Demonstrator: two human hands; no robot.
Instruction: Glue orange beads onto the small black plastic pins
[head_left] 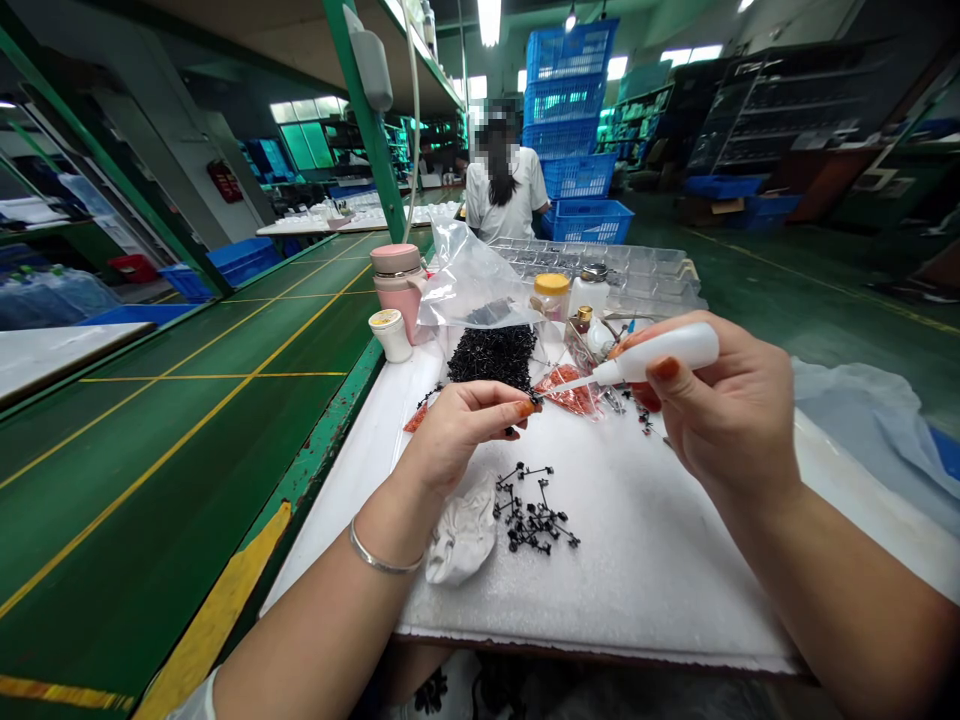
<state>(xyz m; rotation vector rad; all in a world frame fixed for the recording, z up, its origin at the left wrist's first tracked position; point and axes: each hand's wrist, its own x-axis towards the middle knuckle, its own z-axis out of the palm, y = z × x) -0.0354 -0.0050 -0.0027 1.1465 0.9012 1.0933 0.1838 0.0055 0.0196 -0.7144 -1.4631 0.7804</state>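
Note:
My left hand (472, 425) pinches a small black part (535, 399) between thumb and fingertips, above the white table. In my right hand (739, 410) is a white squeeze bottle (660, 355), tilted so that its long thin nozzle points left. The nozzle's tip is close to the black part; whether they touch I cannot tell. Below my hands lies a loose group of small black pieces (534, 520) with thin stems. A crumpled white cloth (461, 535) rests beside them, under my left wrist. Behind my left hand is a large heap of similar black pieces (491, 355).
Orange-red small parts in a clear bag (574, 388) lie behind the nozzle. A pink flask (397, 285), a white tub (391, 335) and a yellow-lidded jar (551, 295) stand farther back. A green conveyor (187, 400) runs along the left. A person (506, 195) sits ahead near blue crates (570, 100).

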